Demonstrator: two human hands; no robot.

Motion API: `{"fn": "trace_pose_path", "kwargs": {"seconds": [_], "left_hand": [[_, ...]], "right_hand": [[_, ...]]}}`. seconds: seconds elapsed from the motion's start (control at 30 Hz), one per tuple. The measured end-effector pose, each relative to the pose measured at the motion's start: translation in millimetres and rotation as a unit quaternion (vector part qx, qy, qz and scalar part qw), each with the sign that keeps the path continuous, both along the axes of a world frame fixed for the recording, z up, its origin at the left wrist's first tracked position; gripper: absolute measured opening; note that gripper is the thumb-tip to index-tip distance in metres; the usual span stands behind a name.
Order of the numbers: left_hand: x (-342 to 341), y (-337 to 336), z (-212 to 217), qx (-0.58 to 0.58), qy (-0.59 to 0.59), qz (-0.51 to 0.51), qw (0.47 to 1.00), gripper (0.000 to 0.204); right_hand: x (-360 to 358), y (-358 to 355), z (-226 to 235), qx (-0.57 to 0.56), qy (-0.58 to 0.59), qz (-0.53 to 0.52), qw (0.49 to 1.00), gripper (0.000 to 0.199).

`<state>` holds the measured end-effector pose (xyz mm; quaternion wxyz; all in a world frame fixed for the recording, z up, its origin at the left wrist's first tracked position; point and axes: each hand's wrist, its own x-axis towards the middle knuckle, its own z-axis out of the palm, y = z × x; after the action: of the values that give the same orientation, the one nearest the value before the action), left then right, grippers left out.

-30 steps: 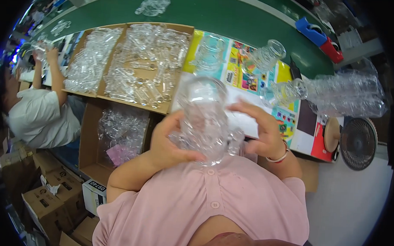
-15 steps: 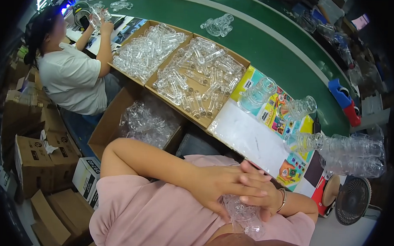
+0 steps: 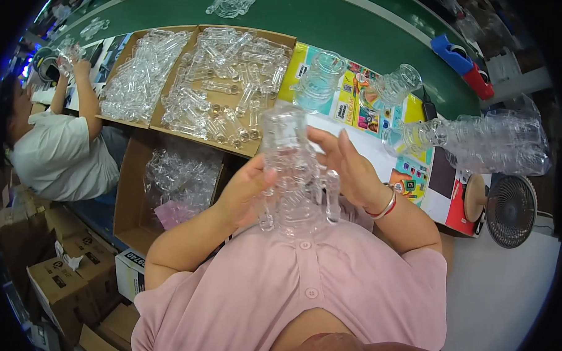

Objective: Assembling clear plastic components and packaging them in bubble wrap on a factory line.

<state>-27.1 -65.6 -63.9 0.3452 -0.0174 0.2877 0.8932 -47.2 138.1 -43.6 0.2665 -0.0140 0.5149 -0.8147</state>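
In front of my chest stands a clear plastic figure-like part, with a wide cylindrical top and a small tube hanging at each side. My left hand is closed round its left side, thumb in front and the other fingers partly hidden behind it. At its right is my right hand, fingers stretched and apart, fingertips close to the part; whether they touch is unclear. Beyond my hands, a shallow cardboard tray holds many small clear tubes in two sections.
On a colourful printed sheet stand clear pieces, with stacked clear cups to the right. A tape dispenser and black fan lie farther right. Left are an open carton of clear parts and a co-worker.
My hands have parted from their overlapping clasp and moved forward from my chest. The clear part, mostly covered before, now shows upright. The view has shifted.
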Motion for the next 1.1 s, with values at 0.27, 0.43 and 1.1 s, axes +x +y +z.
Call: {"fn": "trace_pose_path", "kwargs": {"seconds": [0.27, 0.43, 1.1], "left_hand": [[22, -2, 9, -0.097, 0.217, 0.187, 0.953, 0.072], [23, -12, 35, -0.281, 0.206, 0.054, 0.936, 0.051], [-3, 25, 4, -0.113, 0.213, 0.162, 0.957, 0.099]], "right_hand": [[17, 8, 27, 0.421, 0.596, -0.109, 0.675, 0.042], [14, 15, 16, 0.388, 0.628, -0.094, 0.668, 0.051], [15, 30, -21, 0.219, 0.312, -0.038, 0.924, 0.035]]}}
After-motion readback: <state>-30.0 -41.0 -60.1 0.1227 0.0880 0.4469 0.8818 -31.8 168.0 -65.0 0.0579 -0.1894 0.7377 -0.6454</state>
